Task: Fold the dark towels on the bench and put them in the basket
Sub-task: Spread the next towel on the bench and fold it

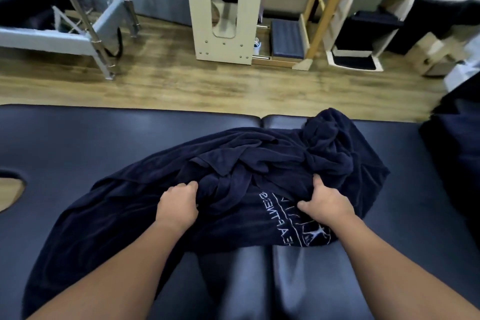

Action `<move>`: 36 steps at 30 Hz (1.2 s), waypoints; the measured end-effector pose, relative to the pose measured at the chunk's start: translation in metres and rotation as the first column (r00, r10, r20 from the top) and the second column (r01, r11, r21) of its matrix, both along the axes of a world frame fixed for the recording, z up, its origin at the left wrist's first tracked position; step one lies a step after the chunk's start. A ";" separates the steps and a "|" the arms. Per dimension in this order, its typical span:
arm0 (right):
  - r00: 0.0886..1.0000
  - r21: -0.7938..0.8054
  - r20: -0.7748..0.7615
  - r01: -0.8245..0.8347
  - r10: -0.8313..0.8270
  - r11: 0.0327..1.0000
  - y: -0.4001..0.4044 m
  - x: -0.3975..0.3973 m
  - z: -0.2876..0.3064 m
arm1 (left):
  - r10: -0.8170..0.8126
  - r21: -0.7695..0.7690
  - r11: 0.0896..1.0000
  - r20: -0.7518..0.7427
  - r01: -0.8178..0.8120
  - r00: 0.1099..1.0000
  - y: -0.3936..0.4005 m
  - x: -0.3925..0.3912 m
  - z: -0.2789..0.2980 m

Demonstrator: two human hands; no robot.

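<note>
A crumpled heap of dark navy towels (259,158) lies across the middle of the padded dark bench (104,143). One towel shows white embroidered lettering and a logo near its front edge. My left hand (179,202) grips a bunched fold at the heap's near left side. My right hand (324,202) grips the cloth just right of the lettering, thumb spread toward the left. No basket is in view.
The bench has a face hole (10,187) at its left end and a seam down its middle. Beyond it is wood floor (181,80), a metal-framed apparatus (85,21) back left, a white wooden unit (223,8) and shelves (368,21) back right.
</note>
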State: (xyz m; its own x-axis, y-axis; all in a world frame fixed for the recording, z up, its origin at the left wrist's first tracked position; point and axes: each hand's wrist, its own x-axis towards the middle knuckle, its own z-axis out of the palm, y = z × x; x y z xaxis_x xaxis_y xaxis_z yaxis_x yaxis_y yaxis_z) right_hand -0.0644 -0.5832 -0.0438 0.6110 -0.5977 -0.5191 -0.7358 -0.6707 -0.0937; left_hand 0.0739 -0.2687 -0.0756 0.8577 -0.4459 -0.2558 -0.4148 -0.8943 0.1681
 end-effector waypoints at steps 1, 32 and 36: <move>1.000 0.029 -0.015 -0.003 0.004 1.000 -0.005 0.000 0.000 | 0.000 0.015 1.000 0.001 0.000 1.000 -0.004 0.000 0.001; 0.947 -0.276 -0.179 -0.307 0.265 0.911 -0.005 -0.224 0.002 | -0.322 -0.053 0.943 -0.395 0.329 0.860 0.069 -0.183 0.017; 0.943 -0.251 -0.221 -0.302 0.249 0.920 0.014 -0.284 -0.004 | -0.264 -0.067 0.964 -0.360 0.258 0.895 0.082 -0.220 0.018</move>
State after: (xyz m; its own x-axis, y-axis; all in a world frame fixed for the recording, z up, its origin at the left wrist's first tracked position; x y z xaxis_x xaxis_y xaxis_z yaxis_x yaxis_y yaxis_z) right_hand -0.3487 -0.5695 -0.0478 0.6835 -0.5549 -0.4743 -0.5043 -0.8287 0.2429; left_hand -0.1464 -0.1863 -0.0575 0.5590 -0.6481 -0.5172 -0.5406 -0.7578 0.3653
